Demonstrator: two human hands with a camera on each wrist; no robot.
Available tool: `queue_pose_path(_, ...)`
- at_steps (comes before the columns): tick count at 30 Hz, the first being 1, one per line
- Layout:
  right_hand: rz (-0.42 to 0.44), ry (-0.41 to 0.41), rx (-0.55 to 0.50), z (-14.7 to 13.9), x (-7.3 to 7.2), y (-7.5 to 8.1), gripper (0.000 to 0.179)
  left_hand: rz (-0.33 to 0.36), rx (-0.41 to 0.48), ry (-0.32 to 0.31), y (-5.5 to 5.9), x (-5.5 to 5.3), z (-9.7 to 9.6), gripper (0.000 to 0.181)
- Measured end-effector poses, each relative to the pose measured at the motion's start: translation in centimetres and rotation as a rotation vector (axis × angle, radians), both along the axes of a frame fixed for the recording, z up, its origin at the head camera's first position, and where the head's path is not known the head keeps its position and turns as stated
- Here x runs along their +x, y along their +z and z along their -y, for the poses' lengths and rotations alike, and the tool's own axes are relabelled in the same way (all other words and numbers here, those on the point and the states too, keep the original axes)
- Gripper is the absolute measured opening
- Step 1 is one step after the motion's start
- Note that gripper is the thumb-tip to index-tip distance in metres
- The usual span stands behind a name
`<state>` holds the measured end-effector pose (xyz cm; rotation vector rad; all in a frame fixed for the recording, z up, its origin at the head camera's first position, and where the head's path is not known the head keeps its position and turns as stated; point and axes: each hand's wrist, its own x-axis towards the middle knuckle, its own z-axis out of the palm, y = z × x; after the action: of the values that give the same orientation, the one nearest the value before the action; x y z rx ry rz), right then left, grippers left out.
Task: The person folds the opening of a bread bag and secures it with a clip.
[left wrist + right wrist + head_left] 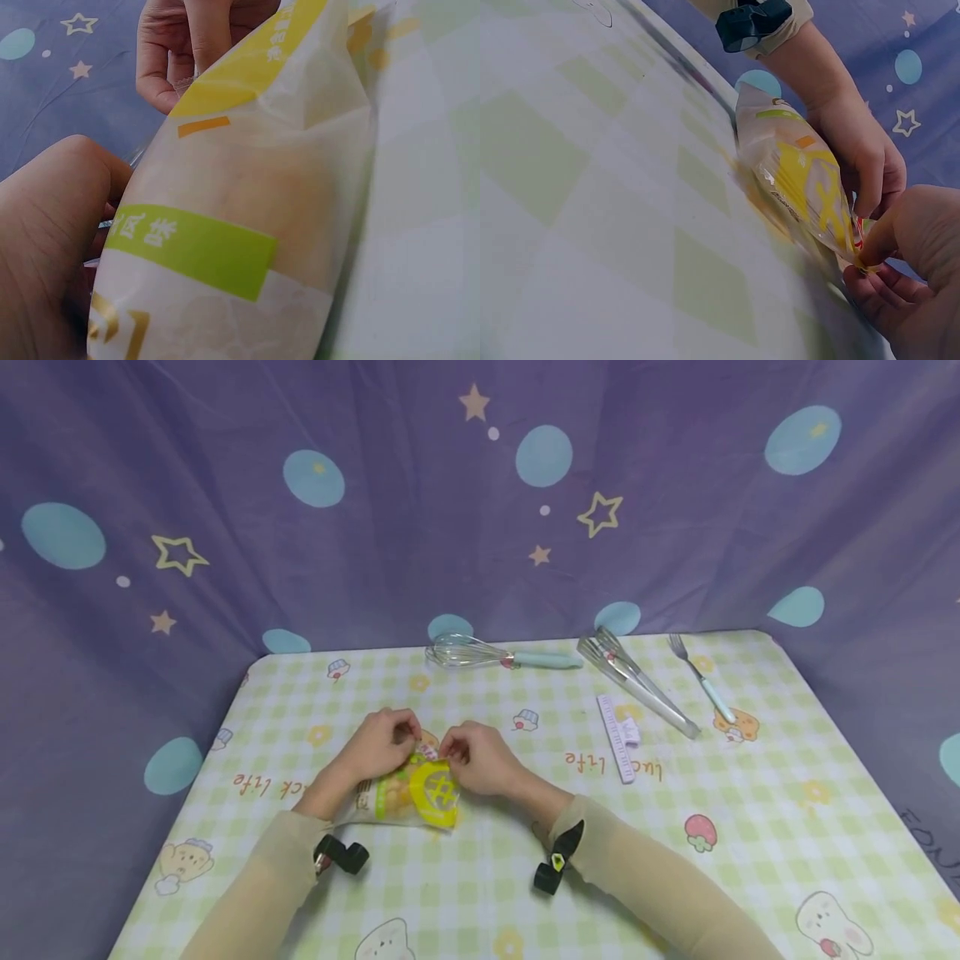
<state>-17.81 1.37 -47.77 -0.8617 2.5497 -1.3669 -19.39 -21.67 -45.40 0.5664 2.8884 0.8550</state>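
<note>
A snack packet in clear, yellow and green plastic lies on the table between the two hands. Pale, rounded contents show through the packet in the left wrist view. My left hand pinches its far edge, though the fingertips are partly hidden behind the plastic. Close beside it, my right hand pinches the packet's far right corner between thumb and fingers. From the right wrist, the right hand is seen gripping that yellow corner, with the left hand just beyond.
Along the back of the table lies a whisk with a pale blue handle. To the right are metal tongs, a fork and a lilac measuring tape. A purple curtain hangs behind.
</note>
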Motion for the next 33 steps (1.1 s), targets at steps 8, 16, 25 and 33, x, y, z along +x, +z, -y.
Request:
queue_pose_path(8,-0.010,-0.026,0.019,-0.18,-0.15,0.13,0.025,-0.022,-0.010,-0.005,-0.24,-0.23,0.13,0.010)
queue_pose_path(16,0.006,-0.062,0.006,-0.36,-0.36,-0.13,0.029,-0.046,-0.024,-0.005,-0.39,-0.26,0.10,0.011)
queue_pose_path(25,0.024,-0.095,0.010,-0.08,-0.73,0.20,0.007,-0.062,-0.016,-0.026,-0.50,-0.34,0.26,0.010)
queue_pose_path(33,0.074,-0.072,0.112,0.26,-0.82,0.38,0.010,-0.039,-0.020,-0.020,-0.53,-0.20,0.65,0.013)
